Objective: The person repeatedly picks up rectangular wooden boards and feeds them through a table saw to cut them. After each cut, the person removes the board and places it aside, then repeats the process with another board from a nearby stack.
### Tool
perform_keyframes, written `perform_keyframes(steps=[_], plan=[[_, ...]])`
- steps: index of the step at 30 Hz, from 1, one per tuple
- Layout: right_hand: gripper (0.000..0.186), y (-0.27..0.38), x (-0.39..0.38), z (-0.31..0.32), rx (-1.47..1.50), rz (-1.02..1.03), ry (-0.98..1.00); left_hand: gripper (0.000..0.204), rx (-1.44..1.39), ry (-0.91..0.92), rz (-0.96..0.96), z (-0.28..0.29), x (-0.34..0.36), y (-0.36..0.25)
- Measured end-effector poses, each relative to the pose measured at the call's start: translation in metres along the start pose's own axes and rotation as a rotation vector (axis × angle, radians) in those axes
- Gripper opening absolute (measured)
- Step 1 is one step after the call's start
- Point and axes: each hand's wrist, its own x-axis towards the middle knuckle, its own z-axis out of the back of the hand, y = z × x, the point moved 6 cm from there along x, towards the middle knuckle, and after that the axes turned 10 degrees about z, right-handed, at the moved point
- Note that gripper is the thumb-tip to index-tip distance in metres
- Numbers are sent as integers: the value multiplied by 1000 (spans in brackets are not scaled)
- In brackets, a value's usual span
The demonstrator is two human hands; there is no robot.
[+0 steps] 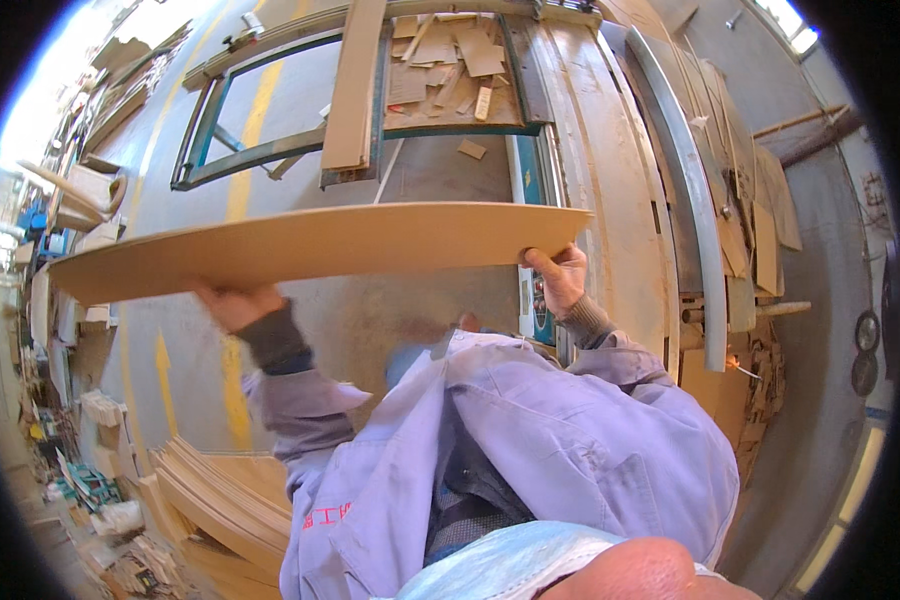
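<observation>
A long, flat brown board (330, 240), fibreboard or stiff cardboard by its look, spans the view in front of me. My right hand (560, 278) grips it near its right end, the thumb lying on the near face and the other fingers mostly hidden. Toward the left part, my left hand (238, 306) holds the lower edge; it is slightly blurred and its fingers are partly behind the board. Beyond the board, a stack of similar brown strips (355, 90) rests on the machine's metal frame (260, 155).
Scrap pieces (455, 60) lie on the machine bed. A long machine table (610, 150) and a curved grey metal rail (685, 170) run along the right. Stacked boards (220, 500) stand at lower left, near yellow floor markings (235, 390). Offcuts (125, 100) are piled farther left.
</observation>
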Motion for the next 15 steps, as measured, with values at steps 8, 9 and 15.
perform_keyframes(steps=[8, 9, 15], plan=[[25, 39, -31, 179, -90, 290, -466, 46, 97, 345, 190, -117, 66, 91], [28, 48, -49, 207, -109, 208, -569, 47, 125, 445, 227, -134, 93, 102], [32, 94, -128, 266, -395, 349, -743, 25, 210, 412, 174, -184, 144, 228]])
